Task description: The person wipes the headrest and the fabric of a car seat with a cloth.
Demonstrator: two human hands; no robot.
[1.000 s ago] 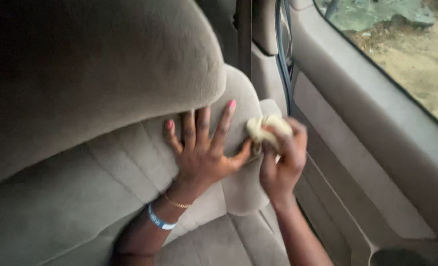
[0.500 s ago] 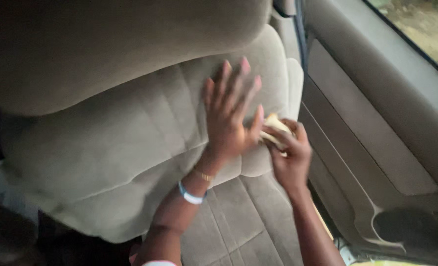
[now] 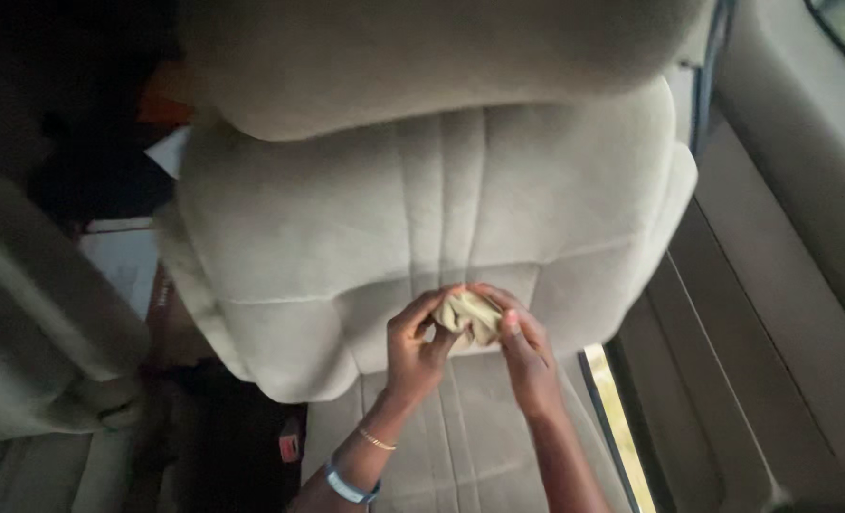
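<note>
Both hands share the grip on one small crumpled cloth (image 3: 470,314); left hand (image 3: 417,344) has fingers curled and pinching the cloth's left edge, thumb side up; right hand (image 3: 525,342) has fingertips (image 3: 511,318) pressed onto the cloth's right side, pinching it too; neither hand is spread.

Head view, the only view: cloth sits between the two hands, in front of the lower middle of the beige seat backrest (image 3: 422,218), just above where it meets the seat cushion (image 3: 460,437); can't tell if the cloth touches the fabric or hangs just off it; headrest (image 3: 422,57) fills the top of frame; door panel (image 3: 783,313) on the right, a pale sill strip (image 3: 617,427) beside the cushion; a second seat (image 3: 42,313) on the left, dark clutter between the two; left wrist carries a thin chain bracelet (image 3: 377,439) and a light blue band (image 3: 348,488).

Judgement on handling: cloth looks bunched into a tight wad, so little face is exposed; folding it to a flat pad would give better contact on the plush fabric; keep one hand bracing the backrest so the cushion does not give under pressure; work along the stitched seams (image 3: 441,190), where dirt likely sits.
</note>
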